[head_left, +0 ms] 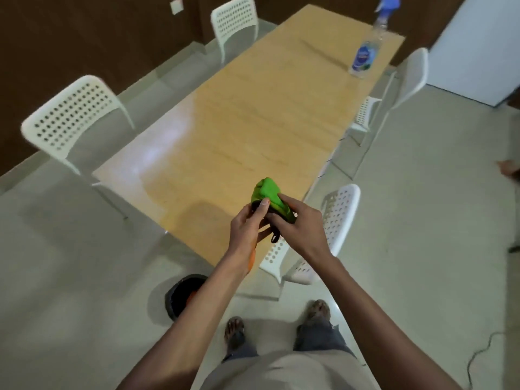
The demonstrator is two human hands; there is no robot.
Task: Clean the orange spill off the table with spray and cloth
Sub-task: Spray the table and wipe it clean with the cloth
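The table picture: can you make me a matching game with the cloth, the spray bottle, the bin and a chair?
Things:
1. cloth
2. spray bottle
3. bin
4. chair

Places:
A. on the floor by the near table end
B. held in both hands
C. standing at the far end of the table
D. beside the table's left side

Pairs: 1-B, 2-C, 3-A, 4-D

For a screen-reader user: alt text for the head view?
Both hands, left hand and right hand, hold a bunched green cloth above the near end of a wooden table. A spray bottle stands at the far end.
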